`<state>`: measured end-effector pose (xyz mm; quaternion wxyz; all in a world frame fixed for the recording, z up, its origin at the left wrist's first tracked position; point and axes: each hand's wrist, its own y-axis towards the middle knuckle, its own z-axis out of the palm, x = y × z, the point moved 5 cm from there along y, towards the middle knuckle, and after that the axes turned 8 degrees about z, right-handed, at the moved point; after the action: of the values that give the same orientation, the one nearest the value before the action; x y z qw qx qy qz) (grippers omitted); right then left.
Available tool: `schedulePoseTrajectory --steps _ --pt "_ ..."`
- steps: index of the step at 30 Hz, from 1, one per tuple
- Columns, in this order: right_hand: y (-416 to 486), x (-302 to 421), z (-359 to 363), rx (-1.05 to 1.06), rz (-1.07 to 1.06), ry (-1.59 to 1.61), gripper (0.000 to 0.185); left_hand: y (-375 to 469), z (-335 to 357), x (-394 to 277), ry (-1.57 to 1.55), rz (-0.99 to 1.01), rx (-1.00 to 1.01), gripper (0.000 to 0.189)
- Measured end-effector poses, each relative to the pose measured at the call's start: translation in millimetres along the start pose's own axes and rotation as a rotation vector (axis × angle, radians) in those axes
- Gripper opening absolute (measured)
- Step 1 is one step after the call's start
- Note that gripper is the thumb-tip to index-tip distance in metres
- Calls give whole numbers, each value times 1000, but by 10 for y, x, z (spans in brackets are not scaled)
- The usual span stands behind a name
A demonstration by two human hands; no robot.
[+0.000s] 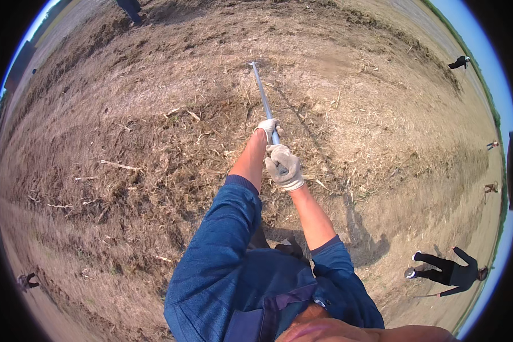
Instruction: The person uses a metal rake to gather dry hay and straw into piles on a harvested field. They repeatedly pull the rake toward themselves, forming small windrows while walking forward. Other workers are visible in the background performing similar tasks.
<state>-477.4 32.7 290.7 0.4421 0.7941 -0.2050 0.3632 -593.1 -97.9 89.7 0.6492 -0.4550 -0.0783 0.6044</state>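
Note:
Both my hands wear pale knit work gloves and grip one long-handled tool with a grey, metallic-looking shaft. My left hand is the farther one, wrapped around the shaft. Closer to my body, my right hand closes around the handle's near end, which shows between the fingers. From my hands the shaft runs out ahead to a small tool head at the ground. That head is too small and blurred to tell its exact kind. Around it lies dry, straw-covered soil.
Broken dry stalks litter the ground at left. A person in dark clothes stands at right with a thin tool. Another person is farther off, and a person's legs show ahead. A low ridge of soil crosses the far ground.

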Motion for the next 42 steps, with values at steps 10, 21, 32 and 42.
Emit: schedulePoseTrajectory --steps 10,21,32,42 --pt "-119 218 -287 -44 22 79 21 -326 483 474 -219 26 140 17" --pt "518 20 -2 52 3 65 30 -771 692 -46 -415 151 314 26" --pt "254 41 158 20 -36 36 33 -1077 527 -14 -428 199 269 26" --pt "349 72 88 59 -36 86 35 -1074 508 14 -453 188 252 26"
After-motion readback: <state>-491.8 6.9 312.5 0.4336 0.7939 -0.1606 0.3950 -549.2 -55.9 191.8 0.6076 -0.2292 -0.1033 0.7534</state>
